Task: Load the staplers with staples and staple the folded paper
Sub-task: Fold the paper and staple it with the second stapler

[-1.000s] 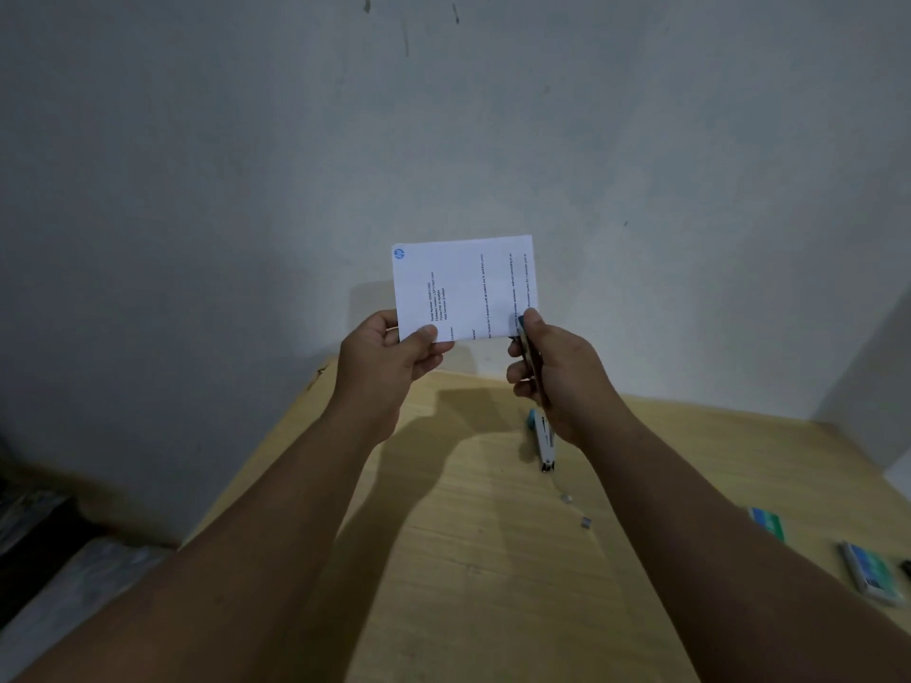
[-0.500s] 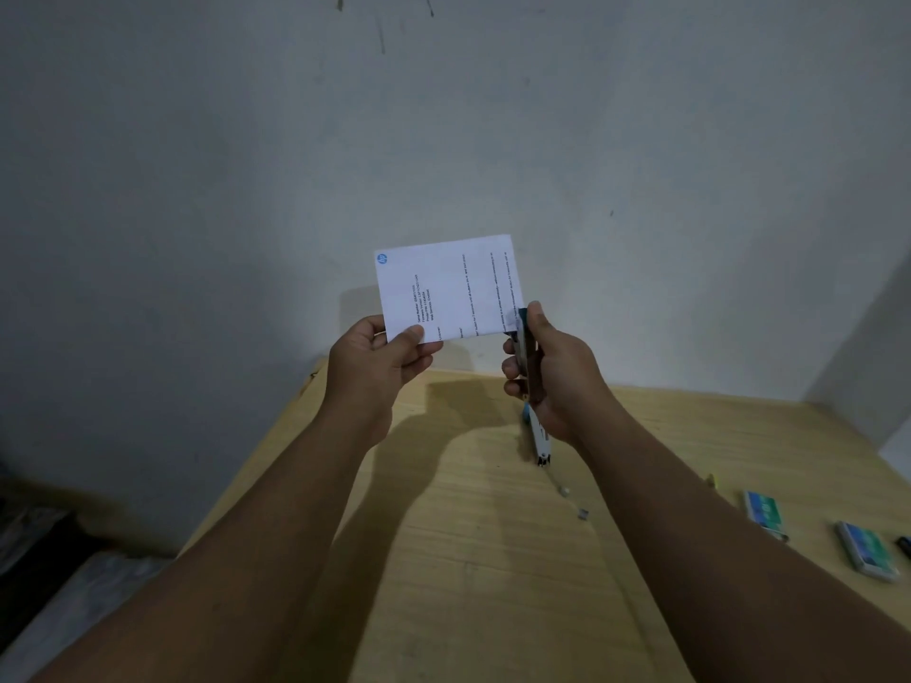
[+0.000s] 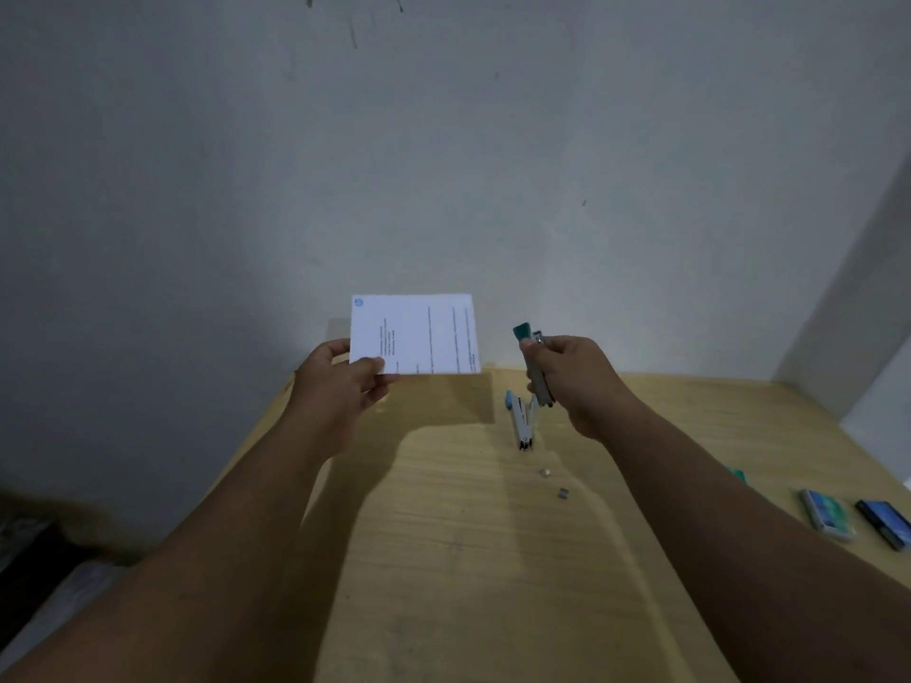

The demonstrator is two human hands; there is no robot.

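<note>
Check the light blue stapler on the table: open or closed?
Open. The light blue stapler lies on the table with its two arms spread in a V.

Both bare forearms are reaching up from the bottom corners of the frame toward its middle. The left hand (image 3: 345, 382) is sitting left of centre, its thumb lying across the front of the folded paper (image 3: 419, 335) and its fingers curling behind the lower left corner. The right hand (image 3: 574, 374) is hanging right of centre, apart from the left, wrapping its fingers round a green stapler (image 3: 533, 359) that is pointing upward.
</note>
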